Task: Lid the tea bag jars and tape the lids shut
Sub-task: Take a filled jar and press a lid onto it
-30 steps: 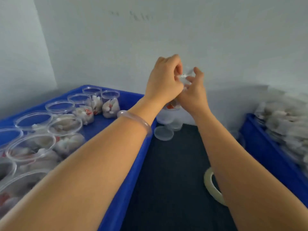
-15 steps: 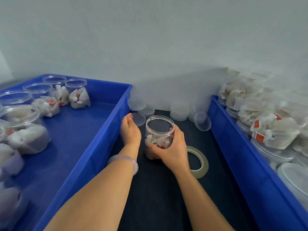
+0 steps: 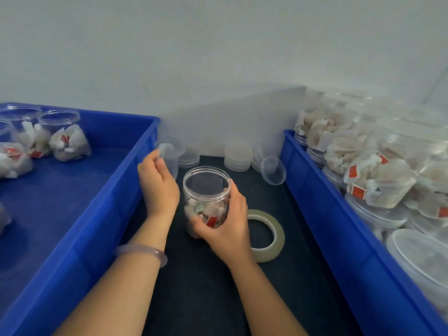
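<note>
Two hands are seen in the head view, above a dark mat [image 3: 198, 299] that runs between a left blue crate [image 3: 109, 226] and a right blue crate [image 3: 327, 226]. A lidless tea bag jar [image 3: 206, 190] is stood upright on the mat. It is gripped by the right hand [image 3: 226, 226], whose fingers and thumb are curled round its wall. Tea bags with red tags are packed in its lower half.

A clear lid [image 3: 169, 157] is pinched at its edge by the left hand [image 3: 157, 187]. It is held raised just left of the jar's mouth and close to the left crate's rim. The lid is blurred, so its tilt cannot be told for certain. A pale bracelet [image 3: 145, 249] is worn on the left wrist.

A roll of clear tape [image 3: 278, 241] is laid flat on the mat, just right of the right hand and partly covered by it. Stacks of lids [image 3: 237, 158] are ranged along the wall behind the jar, and one loose lid [image 3: 274, 170] is leaned near the right crate. Open jars of tea bags [image 3: 64, 134] are stood at the far end of the left crate. The right crate is heaped with tea bags in clear containers [image 3: 378, 180].
</note>
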A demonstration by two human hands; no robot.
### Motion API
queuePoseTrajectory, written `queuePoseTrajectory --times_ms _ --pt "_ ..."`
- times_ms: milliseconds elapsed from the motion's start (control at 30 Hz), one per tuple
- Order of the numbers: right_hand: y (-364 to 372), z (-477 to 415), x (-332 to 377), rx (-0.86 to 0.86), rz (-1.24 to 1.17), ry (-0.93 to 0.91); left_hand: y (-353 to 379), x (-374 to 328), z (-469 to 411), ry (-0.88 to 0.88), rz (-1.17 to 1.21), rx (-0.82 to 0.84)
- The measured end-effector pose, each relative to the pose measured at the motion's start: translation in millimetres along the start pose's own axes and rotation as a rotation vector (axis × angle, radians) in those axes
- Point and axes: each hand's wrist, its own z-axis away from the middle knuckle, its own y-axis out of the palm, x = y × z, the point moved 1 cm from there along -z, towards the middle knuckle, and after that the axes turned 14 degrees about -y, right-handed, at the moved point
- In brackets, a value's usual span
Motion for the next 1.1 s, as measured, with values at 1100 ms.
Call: queuePoseTrajectory --times_ms 1100 --pt "-32 -51 28 0.154 -0.068 -0.07 -7 -26 29 -0.483 0.202 0.511"
